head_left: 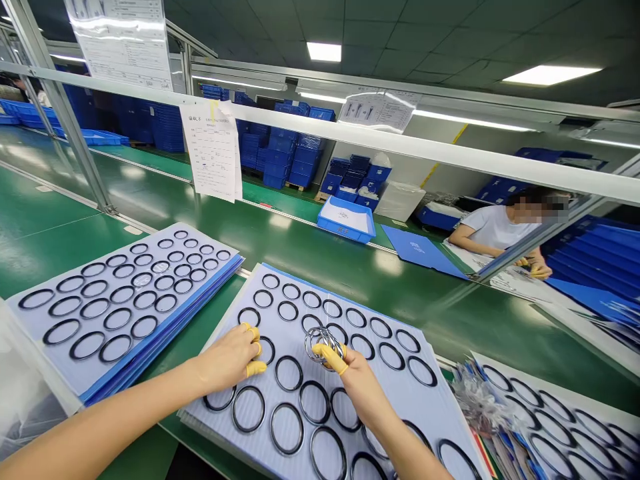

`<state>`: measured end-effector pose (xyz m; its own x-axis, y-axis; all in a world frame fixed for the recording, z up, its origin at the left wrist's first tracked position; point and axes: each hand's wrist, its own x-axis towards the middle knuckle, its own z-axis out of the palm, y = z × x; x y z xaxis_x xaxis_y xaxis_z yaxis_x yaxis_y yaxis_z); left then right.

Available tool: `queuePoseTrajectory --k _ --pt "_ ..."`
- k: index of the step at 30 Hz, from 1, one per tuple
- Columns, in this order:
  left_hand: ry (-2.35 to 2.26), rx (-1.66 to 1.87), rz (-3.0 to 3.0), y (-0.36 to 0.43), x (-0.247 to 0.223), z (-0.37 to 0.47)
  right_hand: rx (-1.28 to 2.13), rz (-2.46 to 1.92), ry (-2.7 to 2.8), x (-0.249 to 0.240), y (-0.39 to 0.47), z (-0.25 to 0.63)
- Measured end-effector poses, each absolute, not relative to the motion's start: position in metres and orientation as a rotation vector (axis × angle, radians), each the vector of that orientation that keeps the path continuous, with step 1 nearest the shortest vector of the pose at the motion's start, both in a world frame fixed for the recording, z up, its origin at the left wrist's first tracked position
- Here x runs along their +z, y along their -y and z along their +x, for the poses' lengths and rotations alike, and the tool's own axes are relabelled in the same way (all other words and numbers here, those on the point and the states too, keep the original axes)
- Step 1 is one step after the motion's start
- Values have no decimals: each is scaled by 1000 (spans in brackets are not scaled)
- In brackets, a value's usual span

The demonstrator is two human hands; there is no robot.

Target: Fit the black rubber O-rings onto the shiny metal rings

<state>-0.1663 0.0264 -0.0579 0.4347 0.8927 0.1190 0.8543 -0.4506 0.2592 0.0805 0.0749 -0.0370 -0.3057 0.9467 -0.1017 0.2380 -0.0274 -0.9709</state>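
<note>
My left hand point(233, 357), with yellow finger cots, rests low over the left part of the middle sheet point(310, 327). Its fingers are bent and apart around the edge of a black ring point(267, 349), and nothing shows lifted in them. Over the middle of that sheet, my right hand point(345, 370), also in yellow finger cots, grips a bunch of shiny metal rings point(316, 343) between thumb and fingers. Rows of black-edged rings lie flat on the white sheet around both hands, some hidden under the right forearm.
A second stack of sheets point(120, 293) bearing rings lies at the left. More rings on a sheet point(565, 417) and clear plastic point(483, 403) are at the right. Behind the metal rail point(400, 143) stand a blue tray point(346, 219) and a seated person point(495, 227).
</note>
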Motion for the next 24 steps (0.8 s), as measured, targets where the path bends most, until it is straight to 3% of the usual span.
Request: queuePoseTrajectory --k 9,18,24 --pt "-1381 383 2585 -24 -54 -142 1111 -1225 1850 -46 -82 79" --pt "-1385 423 2583 -14 -64 -141 324 -1039 2360 -68 -93 56" --pt "-1510 429 2483 -5 -58 -163 11 -910 2600 -78 -101 23"
